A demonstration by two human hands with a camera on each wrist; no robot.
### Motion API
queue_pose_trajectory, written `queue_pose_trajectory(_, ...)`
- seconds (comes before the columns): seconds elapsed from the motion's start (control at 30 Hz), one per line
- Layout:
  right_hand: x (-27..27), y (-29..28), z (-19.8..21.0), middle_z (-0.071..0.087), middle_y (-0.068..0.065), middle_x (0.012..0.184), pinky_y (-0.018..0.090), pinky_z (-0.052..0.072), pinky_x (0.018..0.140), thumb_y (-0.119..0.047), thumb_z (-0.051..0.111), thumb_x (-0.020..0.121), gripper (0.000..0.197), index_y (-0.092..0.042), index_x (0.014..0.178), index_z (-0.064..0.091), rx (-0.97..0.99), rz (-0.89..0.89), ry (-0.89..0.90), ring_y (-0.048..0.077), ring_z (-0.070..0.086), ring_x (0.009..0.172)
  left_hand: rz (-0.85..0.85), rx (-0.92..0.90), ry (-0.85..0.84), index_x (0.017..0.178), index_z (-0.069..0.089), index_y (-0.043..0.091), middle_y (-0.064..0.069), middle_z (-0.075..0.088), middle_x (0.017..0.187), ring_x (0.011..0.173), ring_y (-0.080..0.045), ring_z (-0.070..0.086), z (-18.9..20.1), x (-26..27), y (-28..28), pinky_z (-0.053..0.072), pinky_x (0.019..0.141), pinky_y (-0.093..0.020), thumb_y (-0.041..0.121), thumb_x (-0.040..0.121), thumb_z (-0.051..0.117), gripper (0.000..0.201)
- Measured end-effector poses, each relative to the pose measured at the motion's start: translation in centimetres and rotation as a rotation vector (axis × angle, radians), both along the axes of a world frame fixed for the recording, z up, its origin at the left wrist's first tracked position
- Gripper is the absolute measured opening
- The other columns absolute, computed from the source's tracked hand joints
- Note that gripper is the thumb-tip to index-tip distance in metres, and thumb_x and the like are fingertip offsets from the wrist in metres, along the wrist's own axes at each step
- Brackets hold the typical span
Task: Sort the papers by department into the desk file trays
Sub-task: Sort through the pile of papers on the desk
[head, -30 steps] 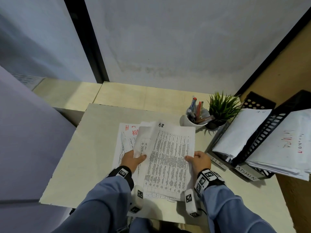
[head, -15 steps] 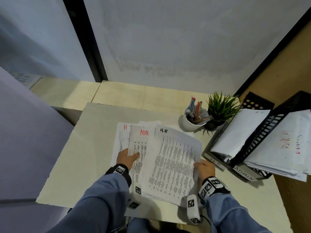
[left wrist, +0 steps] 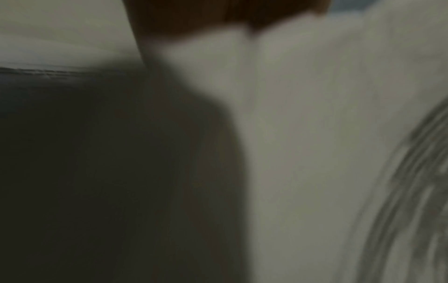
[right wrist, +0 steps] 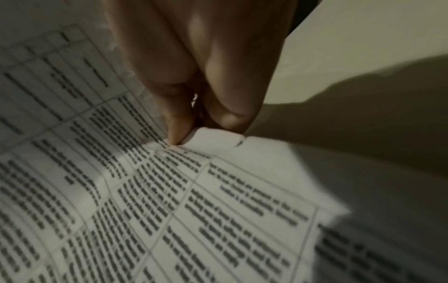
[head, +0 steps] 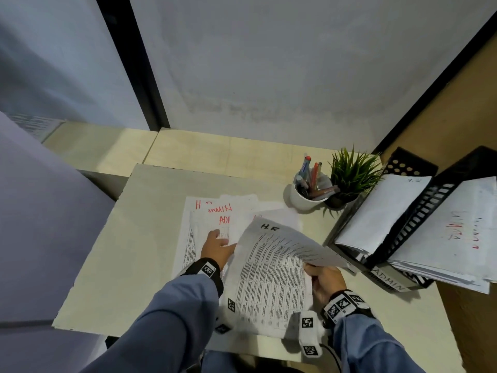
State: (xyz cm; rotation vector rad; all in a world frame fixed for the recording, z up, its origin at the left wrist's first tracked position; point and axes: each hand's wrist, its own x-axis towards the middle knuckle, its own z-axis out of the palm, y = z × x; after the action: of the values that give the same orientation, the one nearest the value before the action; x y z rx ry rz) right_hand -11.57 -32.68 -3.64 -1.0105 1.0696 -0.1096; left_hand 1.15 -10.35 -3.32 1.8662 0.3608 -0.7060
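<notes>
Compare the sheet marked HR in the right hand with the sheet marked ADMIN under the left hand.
The HR sheet is lifted and curved, pinched at its edge by the right hand; the ADMIN sheet lies flat under the left hand. HR is written in black, ADMIN in red. Both are white printed pages.

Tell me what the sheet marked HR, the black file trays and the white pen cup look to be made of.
HR sheet: thin matte paper; it curls and creases where the right hand pinches its edge.
Black file trays: probably moulded plastic, slightly glossy, with regular slots and round holes in the walls.
White pen cup: smooth, glossy white, likely ceramic, possibly plastic.
</notes>
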Motion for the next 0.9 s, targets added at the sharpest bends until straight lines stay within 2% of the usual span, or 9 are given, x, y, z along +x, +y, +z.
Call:
queue_pose_trajectory(0.1,-0.4,-0.1,0.0,0.067,0.021,0.091,0.040,0.053,0.082,0.022,0.050,0.075,0.029,0.002,0.084,0.067,-0.022,0.037,0.075,0.033,0.062,0.084,-0.131,0.123,-0.070,0.127,0.050,0.002,-0.017,0.059,0.122,0.093,-0.024,0.054,0.2,-0.2,-0.4,0.048,0.072,-0.022,-0.002,0.092,0.040,0.036)
queue_pose_trajectory(0.2,-0.7,-0.4,0.4,0.071,0.012,0.068,0.027,0.056,0.054,0.018,0.047,0.072,0.034,-0.004,0.053,0.064,-0.048,0.022,0.123,0.031,0.062,0.067,-0.117,0.138,-0.132,0.084,0.063,0.007,-0.012,0.062,0.086,0.083,-0.025,0.053,0.2,-0.2,-0.2,0.047,0.081,-0.035,-0.002,0.091,0.043,0.023)
queue_pose_trajectory(0.3,-0.9,-0.8,0.3,0.070,0.009,0.058,0.034,0.055,0.072,0.020,0.041,0.066,0.047,-0.009,0.035,0.059,-0.055,-0.056,0.045,0.032,0.059,0.076,-0.011,0.126,-0.133,0.074,0.052,0.012,-0.009,0.057,0.079,0.080,-0.025,0.052,-0.1,0.5,0.6,0.042,0.077,-0.032,0.008,0.091,0.052,0.018)
queue_pose_trajectory(0.5,-0.3,-0.5,1.0,0.062,0.005,0.049,0.021,0.051,0.058,0.014,0.051,0.075,0.027,-0.004,0.058,0.061,-0.100,-0.029,0.117,0.017,0.060,0.054,-0.009,-0.102,-0.134,0.061,0.057,0.014,-0.007,0.061,0.077,0.072,-0.023,0.053,1.3,0.3,1.1,0.043,0.066,-0.028,-0.016,0.081,0.042,0.039)
queue_pose_trajectory(0.6,0.1,0.0,1.4,0.064,0.009,0.060,0.031,0.050,0.069,0.006,0.064,0.070,0.009,-0.002,0.067,0.066,-0.100,-0.027,0.109,0.024,0.058,0.065,-0.045,-0.242,-0.036,0.055,0.055,0.004,-0.009,0.064,0.082,0.080,-0.020,0.057,2.2,-0.7,1.0,0.051,0.060,-0.023,-0.023,0.078,0.035,0.041)
queue_pose_trajectory(0.7,0.5,0.5,2.0,0.061,0.015,0.077,0.031,0.049,0.073,0.002,0.069,0.064,0.010,-0.004,0.066,0.062,-0.078,-0.015,0.054,0.027,0.055,0.078,-0.060,-0.241,-0.004,0.059,0.057,0.006,-0.008,0.063,0.080,0.076,-0.018,0.056,2.2,-1.0,0.9,0.050,0.058,-0.024,-0.019,0.082,0.037,0.040)
queue_pose_trajectory(0.77,0.9,1.0,3.4,0.058,0.012,0.071,0.014,0.047,0.054,0.011,0.057,0.077,0.013,-0.001,0.077,0.060,-0.132,0.050,0.046,0.023,0.054,0.067,-0.028,-0.191,0.009,0.074,0.061,0.011,-0.012,0.063,0.085,0.071,-0.018,0.054,2.5,-1.1,0.7,0.047,0.064,-0.030,-0.003,0.088,0.045,0.025)
queue_pose_trajectory(0.83,1.3,1.8,5.0,0.062,0.013,0.068,0.012,0.046,0.044,0.017,0.046,0.083,0.019,0.004,0.089,0.059,-0.108,0.103,0.006,0.020,0.059,0.060,0.052,-0.304,0.040,0.102,0.062,0.012,-0.017,0.064,0.108,0.087,-0.023,0.059,3.2,-1.2,0.5,0.050,0.085,-0.041,0.028,0.092,0.048,0.024)
queue_pose_trajectory(0.9,1.8,2.2,5.9,0.065,0.019,0.090,0.020,0.051,0.060,0.012,0.044,0.088,0.021,0.007,0.102,0.059,-0.103,0.168,-0.033,0.022,0.061,0.072,0.118,-0.427,0.107,0.131,0.050,0.014,-0.009,0.055,0.130,0.118,-0.024,0.052,4.2,-1.4,0.2,0.035,0.110,-0.044,0.057,0.093,0.036,0.059)
